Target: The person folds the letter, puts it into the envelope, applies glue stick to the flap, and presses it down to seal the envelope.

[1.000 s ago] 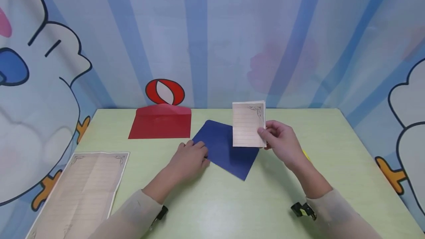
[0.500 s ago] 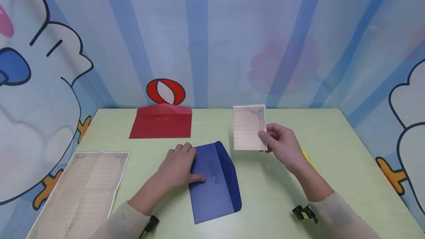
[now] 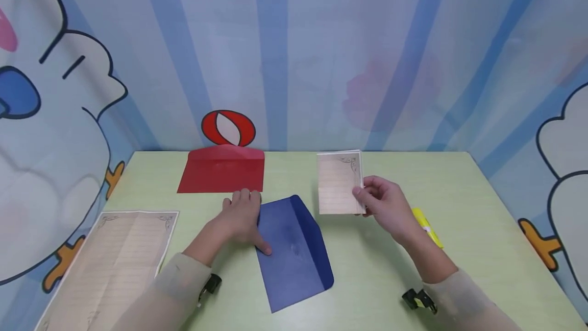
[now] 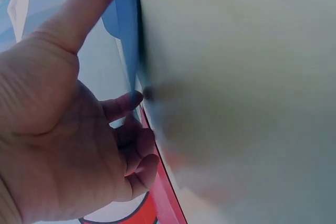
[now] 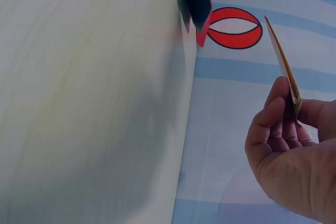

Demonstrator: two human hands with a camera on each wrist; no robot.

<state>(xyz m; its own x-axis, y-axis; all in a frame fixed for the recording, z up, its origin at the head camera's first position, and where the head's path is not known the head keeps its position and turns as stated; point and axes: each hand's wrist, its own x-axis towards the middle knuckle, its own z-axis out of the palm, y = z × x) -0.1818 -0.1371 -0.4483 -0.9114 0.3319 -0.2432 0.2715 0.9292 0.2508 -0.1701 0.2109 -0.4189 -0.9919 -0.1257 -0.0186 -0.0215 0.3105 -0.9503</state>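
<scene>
My left hand (image 3: 236,221) lies at the left edge of a blue envelope (image 3: 291,254), its thumb on the paper and its fingers spread past the upper-left corner. The envelope's darker flap is unfolded to the right. In the left wrist view, the thumb and fingers of that hand stand wide apart along the envelope. My right hand (image 3: 386,206) pinches a folded sheet of lined letter paper (image 3: 337,183) by its right side. That paper stands upright above the table; in the right wrist view its thin folded edge (image 5: 283,61) shows between thumb and fingers.
A red envelope (image 3: 220,172) with its flap up lies at the back left. An unfolded lined letter sheet (image 3: 124,259) with creases covers the front left. Beside the right forearm lies a yellow stick-shaped object (image 3: 427,228). A printed cloth backdrop (image 3: 312,55) rises behind the table.
The blue envelope has been turned so its flap faces right and has come nearer. My left hand has moved left along it. The right hand has lowered slightly with the folded letter paper.
</scene>
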